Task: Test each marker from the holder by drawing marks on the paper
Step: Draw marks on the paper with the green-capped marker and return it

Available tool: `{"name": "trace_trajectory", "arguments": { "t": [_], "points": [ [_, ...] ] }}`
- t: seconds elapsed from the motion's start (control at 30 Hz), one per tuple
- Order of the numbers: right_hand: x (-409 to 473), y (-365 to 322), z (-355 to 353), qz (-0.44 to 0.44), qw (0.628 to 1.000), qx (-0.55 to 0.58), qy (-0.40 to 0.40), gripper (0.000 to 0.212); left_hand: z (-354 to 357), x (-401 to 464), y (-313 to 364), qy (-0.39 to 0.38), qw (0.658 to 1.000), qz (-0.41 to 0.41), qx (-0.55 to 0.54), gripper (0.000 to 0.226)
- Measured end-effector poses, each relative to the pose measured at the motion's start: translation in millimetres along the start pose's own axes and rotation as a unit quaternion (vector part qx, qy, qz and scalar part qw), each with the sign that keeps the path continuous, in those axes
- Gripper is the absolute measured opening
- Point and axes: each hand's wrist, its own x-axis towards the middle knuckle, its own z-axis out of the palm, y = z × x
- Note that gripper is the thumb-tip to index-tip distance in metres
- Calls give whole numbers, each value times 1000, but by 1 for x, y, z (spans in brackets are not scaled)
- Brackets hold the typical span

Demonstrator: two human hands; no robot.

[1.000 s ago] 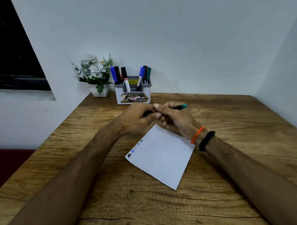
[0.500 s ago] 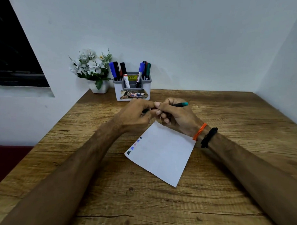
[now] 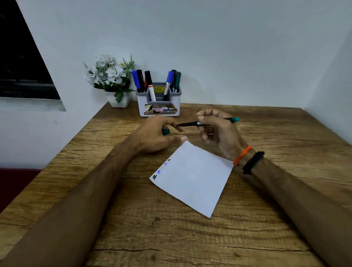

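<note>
two hands work just above the wooden table: the right hand pinches a slim black marker with a teal end around its middle, bare tip pointing left, while the left hand curls loosely around a small dark green cap, fingers half closed, touching the table near the paper's far corner. the white square sheet of paper lies flat between the forearms, with a few small blue and dark marks along its left edge. more markers stand in the grey plastic holder at the back, beside a white pot of pale flowers. the marker looks light, stiff and smooth, so a hold nearer the tip would likely steady it; the thin paper may slide, so the free hand could pin it
</note>
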Motion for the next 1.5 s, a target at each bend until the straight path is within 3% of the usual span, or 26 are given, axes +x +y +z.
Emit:
{"name": "trace_trajectory", "arguments": {
  "t": [0.17,0.3,0.4,0.57,0.9,1.5],
  "points": [
    [-5,-2,2,51,996,8,-71,38,7,1,-5,19,996,-51,66,52],
    [-10,-2,9,57,993,8,-108,28,9,-1,1,22,994,-50,98,80],
    [-15,-1,15,29,993,-51,-100,13,9,-2,1,22,992,-40,118,62],
    [-24,1,23,57,989,-67,-120,15,10,-2,-2,34,990,-25,135,24],
    [-34,10,29,35,983,-165,-76,6,11,-1,-3,26,991,-20,128,29],
    [-37,9,33,29,977,-205,-55,5,10,0,-2,36,993,-15,114,33]
  ]
}}
